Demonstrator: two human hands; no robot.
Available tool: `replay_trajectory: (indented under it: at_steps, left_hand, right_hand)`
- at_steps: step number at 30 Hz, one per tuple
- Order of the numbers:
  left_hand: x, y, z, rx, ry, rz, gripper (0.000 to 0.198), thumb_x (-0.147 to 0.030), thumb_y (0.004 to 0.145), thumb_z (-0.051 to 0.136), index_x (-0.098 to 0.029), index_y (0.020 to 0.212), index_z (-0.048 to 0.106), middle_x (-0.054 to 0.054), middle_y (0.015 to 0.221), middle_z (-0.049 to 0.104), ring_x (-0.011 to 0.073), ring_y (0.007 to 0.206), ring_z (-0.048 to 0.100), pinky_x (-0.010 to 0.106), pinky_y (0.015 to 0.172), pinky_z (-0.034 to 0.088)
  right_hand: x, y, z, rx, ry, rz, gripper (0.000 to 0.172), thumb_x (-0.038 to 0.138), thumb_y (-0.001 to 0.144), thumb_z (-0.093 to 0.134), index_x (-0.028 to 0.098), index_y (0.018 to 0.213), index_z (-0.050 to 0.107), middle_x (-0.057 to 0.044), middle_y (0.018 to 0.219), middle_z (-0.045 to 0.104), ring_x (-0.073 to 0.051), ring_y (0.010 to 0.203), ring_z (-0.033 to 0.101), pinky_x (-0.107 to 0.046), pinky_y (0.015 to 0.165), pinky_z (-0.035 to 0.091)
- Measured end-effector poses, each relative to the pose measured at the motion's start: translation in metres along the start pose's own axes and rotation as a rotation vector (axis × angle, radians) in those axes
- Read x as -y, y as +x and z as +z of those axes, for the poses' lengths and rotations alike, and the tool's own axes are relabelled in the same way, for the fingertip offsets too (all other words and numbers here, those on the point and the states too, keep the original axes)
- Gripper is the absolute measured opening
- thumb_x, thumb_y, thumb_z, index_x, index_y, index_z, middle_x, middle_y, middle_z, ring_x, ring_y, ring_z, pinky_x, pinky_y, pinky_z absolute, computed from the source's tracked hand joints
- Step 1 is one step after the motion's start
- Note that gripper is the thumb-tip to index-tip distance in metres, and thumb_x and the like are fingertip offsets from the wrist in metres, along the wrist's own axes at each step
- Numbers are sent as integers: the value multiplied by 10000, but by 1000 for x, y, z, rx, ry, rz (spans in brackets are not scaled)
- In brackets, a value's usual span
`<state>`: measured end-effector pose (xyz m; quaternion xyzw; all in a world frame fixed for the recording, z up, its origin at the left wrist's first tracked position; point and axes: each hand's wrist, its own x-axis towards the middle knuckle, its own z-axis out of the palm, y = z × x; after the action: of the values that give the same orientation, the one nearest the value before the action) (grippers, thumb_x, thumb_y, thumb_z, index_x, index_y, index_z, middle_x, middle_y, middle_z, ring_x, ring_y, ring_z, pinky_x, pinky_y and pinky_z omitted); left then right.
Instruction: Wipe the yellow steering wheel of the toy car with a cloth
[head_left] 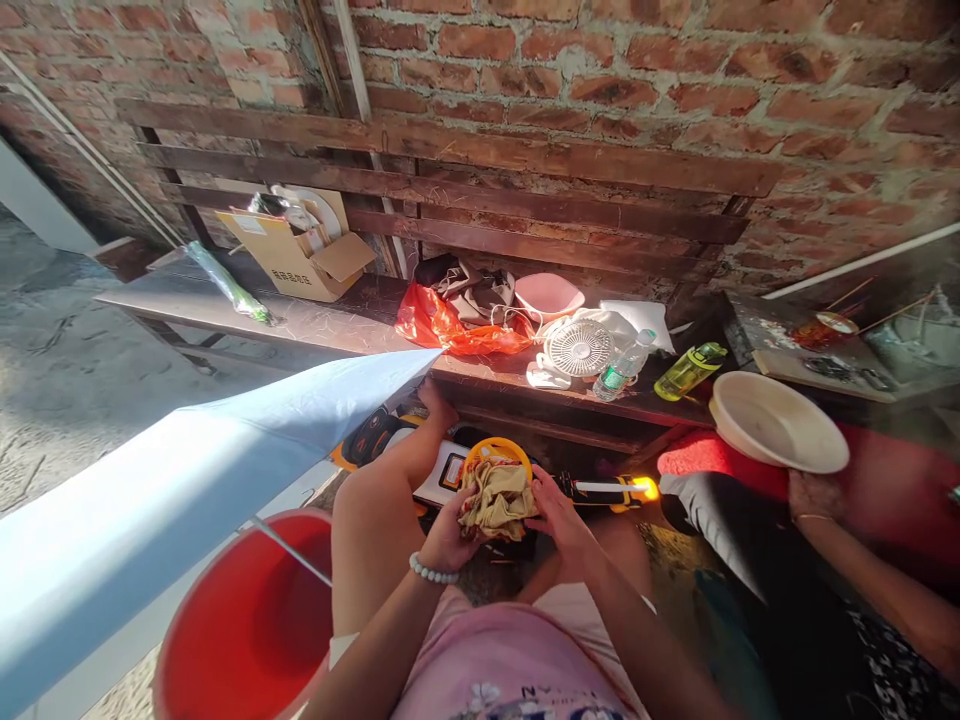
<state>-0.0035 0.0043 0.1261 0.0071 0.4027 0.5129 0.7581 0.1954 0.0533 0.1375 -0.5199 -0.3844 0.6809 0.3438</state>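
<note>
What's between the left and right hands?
A crumpled tan cloth-like bundle, left hand at one side, right hand at the other; head view.

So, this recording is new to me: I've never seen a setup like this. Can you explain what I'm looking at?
There is no robot here. The single picture comes from a camera worn on a person's head, looking forward and down, so the left hand and right hand in the lower middle are the wearer's own. Between them they hold a crumpled tan cloth bundle.

Ahead, on a wooden bench, are a cardboard box, a red plastic bag, a pink basin, a white fan, a clear bottle and a yellow-green bottle.

The hand at the right, touching a pale basin, belongs to someone else.
</note>
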Motion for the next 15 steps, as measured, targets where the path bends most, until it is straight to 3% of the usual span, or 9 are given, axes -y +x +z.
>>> replay_trajectory:
  at_steps: [2,5,9,13,15]
  left_hand:
    - [7,-2,9,-44,136,86,461,-373,816,873,-215,1220,719,90,1175,823,292,1126,778,367,916,633]
    - [13,-3,12,-56,305,211,514,-459,761,912,-230,1166,694,72,1168,803,271,1135,747,359,974,600]
    - [7,1,3,-71,484,234,510,-618,764,850,-221,1023,664,58,1030,751,249,985,712,347,799,608]
    - [5,8,0,-86,626,345,515,-554,705,904,-220,1006,652,37,980,713,215,922,668,328,791,583]
    - [9,12,2,-67,690,369,457,-548,741,868,-212,987,680,28,928,715,198,868,644,321,800,561]
  right_hand:
    - [-12,-2,11,130,172,178,748,775,750,821,311,1326,711,-61,1205,804,-298,1049,778,-422,797,660]
    - [-30,-4,22,100,257,279,613,630,665,927,261,1126,763,-54,1007,839,-319,963,802,-461,803,670]
    - [-42,5,16,-34,306,228,389,401,583,917,236,901,764,-27,826,824,-315,878,808,-448,793,676]
    - [-39,8,2,-48,420,106,377,317,589,840,255,959,798,-20,927,851,-308,934,805,-435,837,667]
    - [-34,7,-3,-22,444,82,401,265,568,824,257,969,806,-21,975,856,-312,983,798,-427,869,657]
